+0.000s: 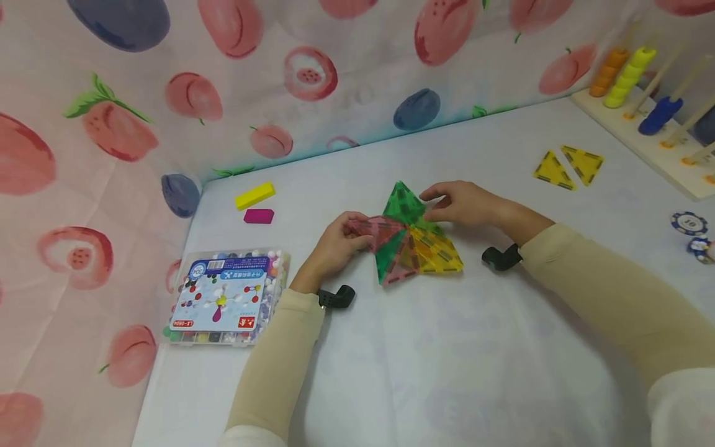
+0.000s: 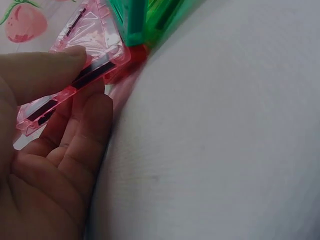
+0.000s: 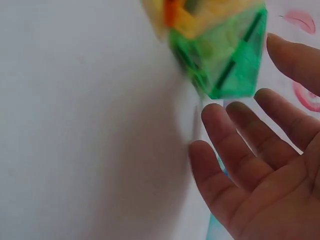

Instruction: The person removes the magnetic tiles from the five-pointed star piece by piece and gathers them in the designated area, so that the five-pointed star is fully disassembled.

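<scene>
A pinwheel-like build of see-through magnetic tiles stands in the middle of the table, with pink tiles (image 1: 385,231), green tiles (image 1: 403,202) and yellow tiles (image 1: 438,251) meeting at its centre. My left hand (image 1: 337,243) pinches the pink part at its left edge; in the left wrist view the thumb lies on top of the pink tile (image 2: 95,37) and the fingers are beneath. Beside the green point, my right hand (image 1: 466,202) has its fingers spread and relaxed. The right wrist view shows a small gap between them and the green tile (image 3: 235,60).
Two yellow triangle tiles (image 1: 554,171) lie at the right, near a wooden bead rack (image 1: 637,133) and poker chips (image 1: 689,222). On the left are a yellow block (image 1: 255,196), a magenta block (image 1: 259,216) and a clear-cased molecule model kit (image 1: 220,298). A fruit-patterned cloth (image 1: 363,74) hangs behind.
</scene>
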`<state>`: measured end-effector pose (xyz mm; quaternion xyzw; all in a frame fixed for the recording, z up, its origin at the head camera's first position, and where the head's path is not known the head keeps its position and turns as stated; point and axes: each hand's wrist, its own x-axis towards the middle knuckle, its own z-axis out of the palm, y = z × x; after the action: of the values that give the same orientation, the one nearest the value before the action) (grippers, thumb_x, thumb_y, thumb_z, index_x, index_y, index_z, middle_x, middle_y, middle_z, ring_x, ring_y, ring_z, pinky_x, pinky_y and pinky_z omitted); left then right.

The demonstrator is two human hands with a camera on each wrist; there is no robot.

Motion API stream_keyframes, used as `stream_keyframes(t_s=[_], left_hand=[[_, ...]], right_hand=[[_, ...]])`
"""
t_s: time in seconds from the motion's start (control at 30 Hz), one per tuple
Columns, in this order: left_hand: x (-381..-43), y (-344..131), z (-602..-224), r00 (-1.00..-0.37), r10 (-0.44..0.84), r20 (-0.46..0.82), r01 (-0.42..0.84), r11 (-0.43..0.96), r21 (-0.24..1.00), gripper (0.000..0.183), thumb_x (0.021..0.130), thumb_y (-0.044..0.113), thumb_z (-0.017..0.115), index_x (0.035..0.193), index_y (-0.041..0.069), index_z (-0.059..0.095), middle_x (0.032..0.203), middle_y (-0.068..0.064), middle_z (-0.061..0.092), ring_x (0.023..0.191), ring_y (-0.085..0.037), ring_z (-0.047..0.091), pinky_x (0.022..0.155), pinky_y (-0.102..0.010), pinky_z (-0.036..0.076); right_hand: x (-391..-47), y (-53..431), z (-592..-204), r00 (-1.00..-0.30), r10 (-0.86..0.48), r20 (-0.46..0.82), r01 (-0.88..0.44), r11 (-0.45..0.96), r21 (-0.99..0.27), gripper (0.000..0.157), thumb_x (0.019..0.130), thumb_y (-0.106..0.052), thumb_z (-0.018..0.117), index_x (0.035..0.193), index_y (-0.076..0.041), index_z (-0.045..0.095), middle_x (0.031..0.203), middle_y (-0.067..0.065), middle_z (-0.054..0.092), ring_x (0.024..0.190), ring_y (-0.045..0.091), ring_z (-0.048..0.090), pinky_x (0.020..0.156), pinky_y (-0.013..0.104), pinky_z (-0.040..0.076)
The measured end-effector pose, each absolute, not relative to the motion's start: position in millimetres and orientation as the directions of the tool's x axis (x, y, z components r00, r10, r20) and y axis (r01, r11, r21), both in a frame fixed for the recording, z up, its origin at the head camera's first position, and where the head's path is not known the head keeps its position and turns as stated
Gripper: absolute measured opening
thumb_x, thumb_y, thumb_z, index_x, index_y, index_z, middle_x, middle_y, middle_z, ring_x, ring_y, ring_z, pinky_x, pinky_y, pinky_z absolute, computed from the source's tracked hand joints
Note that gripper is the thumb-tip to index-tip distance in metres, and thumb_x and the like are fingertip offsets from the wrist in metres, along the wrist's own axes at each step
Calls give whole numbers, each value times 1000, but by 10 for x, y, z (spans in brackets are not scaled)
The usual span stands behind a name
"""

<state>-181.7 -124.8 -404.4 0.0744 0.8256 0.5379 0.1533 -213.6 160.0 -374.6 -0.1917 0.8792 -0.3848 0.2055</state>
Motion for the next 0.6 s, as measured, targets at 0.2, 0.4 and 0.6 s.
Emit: stream_keyframes(t_s=[0.2,0.4,0.6], left_hand=[[-1794,-1216,-3974,-992,100,-73,-10,523,852,55,79,35,67,125,21,41,105,0,49,91,-11,52,70,-31,46],[-1492,-1215,-3781,-928,332,-171,70,605,793,58,75,47,67,120,17,48,116,-1,44,102,-15,46,80,-34,43],[-1348,-1163,-3805,-872,445,-204,160,652,741,58,74,42,70,122,19,46,118,-3,40,99,-14,45,78,-31,43]], right_hand=[[-2099,1617,-3800,-856,-478,-196,-180,632,-754,55,82,-39,62,127,-12,47,124,9,50,106,24,51,85,43,41],[-2211,1609,-3790,-874,-448,-187,-137,597,-791,60,82,-43,61,130,-12,43,131,7,43,112,23,46,88,43,39],[-2404,1464,-3778,-874,-447,-188,-107,556,-824,65,83,-47,56,136,-15,35,136,11,36,118,27,40,91,45,36]])
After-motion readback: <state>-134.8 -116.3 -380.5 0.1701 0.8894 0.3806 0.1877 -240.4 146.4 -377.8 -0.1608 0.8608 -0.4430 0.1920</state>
